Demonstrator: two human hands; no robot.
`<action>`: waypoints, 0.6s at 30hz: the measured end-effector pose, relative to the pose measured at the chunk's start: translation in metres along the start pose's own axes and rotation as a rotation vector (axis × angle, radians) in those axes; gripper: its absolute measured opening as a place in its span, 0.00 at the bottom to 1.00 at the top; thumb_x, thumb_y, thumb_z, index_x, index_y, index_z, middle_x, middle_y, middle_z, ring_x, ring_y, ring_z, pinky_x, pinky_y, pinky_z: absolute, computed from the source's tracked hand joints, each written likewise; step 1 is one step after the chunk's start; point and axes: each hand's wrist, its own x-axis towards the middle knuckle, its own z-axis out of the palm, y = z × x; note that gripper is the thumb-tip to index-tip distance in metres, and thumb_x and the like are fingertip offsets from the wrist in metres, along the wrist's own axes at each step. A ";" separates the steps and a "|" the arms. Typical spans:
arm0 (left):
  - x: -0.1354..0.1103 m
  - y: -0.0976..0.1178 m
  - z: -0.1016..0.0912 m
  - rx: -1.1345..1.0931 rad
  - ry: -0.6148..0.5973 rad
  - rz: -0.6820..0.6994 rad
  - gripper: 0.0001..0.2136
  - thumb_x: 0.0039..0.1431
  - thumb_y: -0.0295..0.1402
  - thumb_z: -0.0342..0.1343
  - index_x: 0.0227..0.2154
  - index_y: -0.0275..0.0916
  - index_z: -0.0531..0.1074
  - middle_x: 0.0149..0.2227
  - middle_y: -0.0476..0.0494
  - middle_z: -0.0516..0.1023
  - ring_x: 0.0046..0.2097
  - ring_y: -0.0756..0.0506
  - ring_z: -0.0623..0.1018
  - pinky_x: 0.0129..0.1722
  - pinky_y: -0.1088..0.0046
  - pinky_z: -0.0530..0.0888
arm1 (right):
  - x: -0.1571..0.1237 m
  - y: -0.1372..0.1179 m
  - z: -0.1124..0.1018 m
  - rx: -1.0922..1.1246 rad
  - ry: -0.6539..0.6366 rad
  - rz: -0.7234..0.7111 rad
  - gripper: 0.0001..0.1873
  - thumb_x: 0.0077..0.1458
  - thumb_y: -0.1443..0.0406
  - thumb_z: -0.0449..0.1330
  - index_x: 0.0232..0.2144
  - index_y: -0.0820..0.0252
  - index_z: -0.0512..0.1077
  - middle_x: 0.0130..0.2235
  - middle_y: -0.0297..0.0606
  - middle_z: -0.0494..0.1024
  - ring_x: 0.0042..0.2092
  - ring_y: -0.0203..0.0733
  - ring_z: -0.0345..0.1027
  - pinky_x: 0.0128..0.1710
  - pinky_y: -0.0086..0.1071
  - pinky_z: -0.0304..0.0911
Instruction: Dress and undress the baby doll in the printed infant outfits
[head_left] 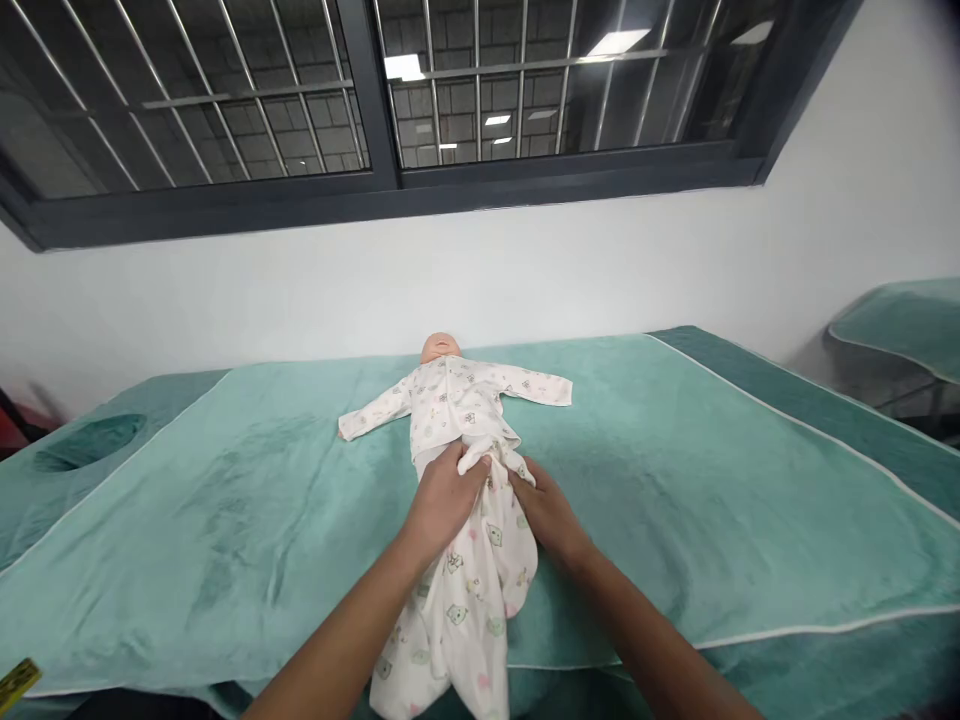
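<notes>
A baby doll (441,348) lies on its back on a teal towel (675,450), head toward the wall. It wears a white printed top (450,400) with both sleeves spread out. White printed trousers (465,610) cover its lower half and hang toward me over the bed's edge. My left hand (444,495) is closed on the trousers' waistband at the doll's waist. My right hand (546,510) grips the waistband on the doll's other side, its fingers curled into the cloth.
The towel covers a padded teal bed (862,430) with a face hole (90,440) at the left. A white wall and a barred window (375,100) stand behind. Another teal-covered bed (900,320) is at the right. A yellow tape-like thing (16,682) shows at the bottom left.
</notes>
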 end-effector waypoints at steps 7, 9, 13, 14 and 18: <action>-0.002 0.018 -0.006 -0.234 -0.259 -0.180 0.14 0.54 0.44 0.57 0.38 0.40 0.71 0.38 0.43 0.78 0.39 0.41 0.77 0.38 0.68 0.70 | 0.052 0.002 -0.001 -0.006 0.105 -0.089 0.12 0.52 0.55 0.58 0.29 0.57 0.70 0.30 0.32 0.73 0.35 0.42 0.63 0.37 0.33 0.58; 0.008 0.014 -0.010 -0.141 -0.235 -0.139 0.12 0.54 0.43 0.56 0.34 0.39 0.70 0.33 0.46 0.76 0.34 0.43 0.76 0.35 0.70 0.69 | 0.062 0.004 -0.002 0.050 0.083 -0.044 0.12 0.51 0.55 0.58 0.29 0.58 0.69 0.29 0.32 0.72 0.33 0.40 0.62 0.34 0.32 0.58; 0.042 -0.005 -0.011 0.104 -0.001 0.085 0.08 0.57 0.39 0.52 0.31 0.40 0.70 0.33 0.47 0.77 0.36 0.44 0.75 0.36 0.71 0.67 | 0.073 0.009 0.001 0.149 -0.024 -0.027 0.15 0.51 0.54 0.59 0.34 0.60 0.71 0.32 0.34 0.75 0.32 0.39 0.64 0.33 0.32 0.61; 0.049 -0.010 -0.010 0.174 0.049 0.130 0.08 0.57 0.38 0.51 0.32 0.41 0.70 0.35 0.46 0.77 0.38 0.43 0.75 0.37 0.71 0.67 | 0.074 0.010 0.002 0.176 -0.038 -0.025 0.16 0.51 0.54 0.59 0.35 0.60 0.72 0.33 0.35 0.76 0.33 0.39 0.65 0.33 0.32 0.61; 0.069 -0.019 0.001 0.498 0.148 0.211 0.09 0.62 0.37 0.46 0.41 0.42 0.68 0.39 0.41 0.78 0.41 0.40 0.76 0.38 0.69 0.65 | 0.082 0.016 0.007 0.297 -0.096 0.051 0.22 0.53 0.51 0.58 0.42 0.62 0.73 0.38 0.41 0.79 0.37 0.42 0.70 0.38 0.34 0.64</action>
